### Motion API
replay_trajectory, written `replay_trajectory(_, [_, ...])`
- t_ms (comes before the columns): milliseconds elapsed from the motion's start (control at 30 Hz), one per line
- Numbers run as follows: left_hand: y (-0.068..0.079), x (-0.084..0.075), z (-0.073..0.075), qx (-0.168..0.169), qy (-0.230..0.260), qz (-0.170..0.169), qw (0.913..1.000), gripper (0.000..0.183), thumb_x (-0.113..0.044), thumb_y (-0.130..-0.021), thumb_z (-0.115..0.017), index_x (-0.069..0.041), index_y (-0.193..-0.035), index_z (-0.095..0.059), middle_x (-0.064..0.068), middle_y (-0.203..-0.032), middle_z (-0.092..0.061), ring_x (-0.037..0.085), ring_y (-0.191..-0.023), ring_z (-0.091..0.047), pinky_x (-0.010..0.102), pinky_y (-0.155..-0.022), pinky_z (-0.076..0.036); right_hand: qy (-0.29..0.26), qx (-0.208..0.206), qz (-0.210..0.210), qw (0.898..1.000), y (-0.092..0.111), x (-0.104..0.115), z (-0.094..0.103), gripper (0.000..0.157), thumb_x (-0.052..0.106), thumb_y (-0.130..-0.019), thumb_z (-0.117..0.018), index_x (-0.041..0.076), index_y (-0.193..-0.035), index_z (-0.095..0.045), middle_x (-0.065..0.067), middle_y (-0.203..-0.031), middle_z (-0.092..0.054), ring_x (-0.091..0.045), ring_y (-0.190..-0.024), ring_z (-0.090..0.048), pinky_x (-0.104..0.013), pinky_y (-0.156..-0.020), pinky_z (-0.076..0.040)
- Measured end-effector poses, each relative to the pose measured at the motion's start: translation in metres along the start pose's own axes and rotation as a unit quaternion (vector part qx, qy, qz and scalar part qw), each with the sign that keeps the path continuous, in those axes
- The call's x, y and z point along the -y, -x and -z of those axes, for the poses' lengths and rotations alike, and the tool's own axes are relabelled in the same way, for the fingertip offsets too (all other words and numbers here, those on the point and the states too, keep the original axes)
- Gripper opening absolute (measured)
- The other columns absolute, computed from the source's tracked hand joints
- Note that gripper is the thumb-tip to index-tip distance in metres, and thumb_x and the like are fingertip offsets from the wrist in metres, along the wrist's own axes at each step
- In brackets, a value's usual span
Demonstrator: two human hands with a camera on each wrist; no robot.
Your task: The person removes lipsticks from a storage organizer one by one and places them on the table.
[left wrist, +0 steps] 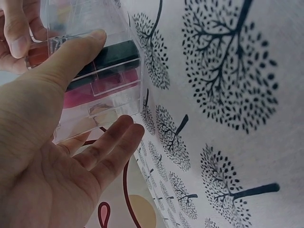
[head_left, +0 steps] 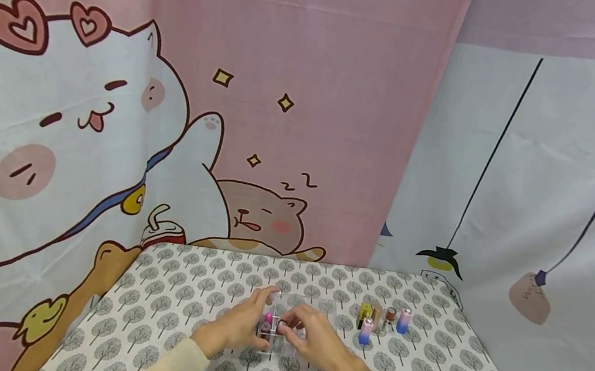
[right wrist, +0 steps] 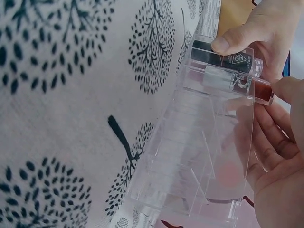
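A clear plastic organizer [right wrist: 161, 161] with divided slots stands on the table, between both hands. My left hand [head_left: 238, 325] grips its left end, thumb on the near wall and fingers around the far side. With thumb and fingertips, my right hand [head_left: 319, 337] pinches the red-brown end of a lip gloss tube [right wrist: 263, 90]; its silvery part sits within a slot. Beside it, in the left-end slots, are a black-capped tube [right wrist: 206, 52] and a bright pink tube [left wrist: 102, 92]. Toward the right end, the organizer's slots hold nothing visible.
Right of the organizer stand several lip products: a yellow-and-black one [head_left: 365, 312], a tan one [head_left: 376, 315], a red-brown one [head_left: 390, 315] and two pink-blue tubes [head_left: 404, 320]. A tree-patterned cloth [head_left: 196, 272] covers the table. Cartoon-printed curtains [head_left: 339, 122] hang behind.
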State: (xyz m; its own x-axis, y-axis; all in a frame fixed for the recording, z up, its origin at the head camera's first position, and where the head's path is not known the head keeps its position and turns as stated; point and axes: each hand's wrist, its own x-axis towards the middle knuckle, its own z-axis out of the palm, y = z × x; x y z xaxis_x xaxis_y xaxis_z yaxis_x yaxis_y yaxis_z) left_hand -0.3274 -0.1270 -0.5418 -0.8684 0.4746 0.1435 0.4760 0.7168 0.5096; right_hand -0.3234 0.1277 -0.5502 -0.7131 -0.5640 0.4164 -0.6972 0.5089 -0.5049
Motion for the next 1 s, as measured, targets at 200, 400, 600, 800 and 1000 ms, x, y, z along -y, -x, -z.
replay_trajectory(200, [0.001, -0.001, 0.002, 0.001, -0.001, 0.0, 1.0, 0.135, -0.031, -0.08, -0.11, -0.026, -0.182, -0.023, 0.014, -0.166, -0.057, 0.033, -0.118, -0.077, 0.058, -0.107, -0.07, -0.004, -0.011, 0.007, 1.0, -0.001, 0.002, 0.003, 0.015, 0.025, -0.113, -0.079, 0.015, -0.124, -0.081, 0.009, -0.115, -0.08, -0.001, -0.103, -0.074, -0.036, -0.097, -0.073])
replay_trajectory(400, [0.0, 0.001, 0.001, 0.005, -0.001, 0.003, 1.0, 0.135, -0.031, -0.081, -0.109, -0.028, -0.183, -0.021, 0.014, -0.168, -0.056, 0.031, -0.117, -0.077, 0.057, -0.107, -0.07, 0.006, -0.028, 0.01, 1.0, -0.001, 0.003, 0.007, 0.014, 0.025, -0.112, -0.08, 0.017, -0.124, -0.08, 0.008, -0.115, -0.084, -0.002, -0.102, -0.077, -0.031, -0.094, -0.073])
replay_trajectory(600, [0.0, 0.0, 0.002, 0.006, 0.001, 0.004, 1.0, 0.135, -0.032, -0.081, -0.109, -0.027, -0.184, -0.02, 0.015, -0.169, -0.055, 0.034, -0.12, -0.077, 0.059, -0.109, -0.069, 0.015, -0.049, 0.023, 0.998, -0.001, 0.007, 0.014, 0.015, 0.022, -0.111, -0.082, 0.015, -0.124, -0.08, 0.007, -0.113, -0.085, -0.003, -0.101, -0.078, -0.029, -0.093, -0.073])
replay_trajectory(800, [0.001, -0.003, 0.003, 0.005, 0.001, 0.001, 1.0, 0.135, -0.032, -0.082, -0.109, -0.025, -0.183, -0.02, 0.016, -0.167, -0.056, 0.036, -0.121, -0.077, 0.059, -0.109, -0.069, 0.017, -0.078, 0.048, 0.996, 0.0, 0.006, 0.019, 0.019, 0.016, -0.109, -0.083, 0.011, -0.127, -0.08, 0.005, -0.111, -0.086, -0.004, -0.098, -0.079, -0.026, -0.09, -0.073])
replay_trajectory(1000, [0.003, -0.004, 0.004, 0.004, -0.001, -0.001, 1.0, 0.136, -0.033, -0.081, -0.109, -0.024, -0.183, -0.02, 0.017, -0.168, -0.056, 0.033, -0.115, -0.077, 0.058, -0.106, -0.07, 0.026, -0.096, 0.074, 0.992, 0.003, 0.004, 0.026, 0.023, 0.01, -0.107, -0.084, 0.011, -0.13, -0.08, 0.001, -0.113, -0.087, -0.007, -0.098, -0.081, -0.027, -0.089, -0.073])
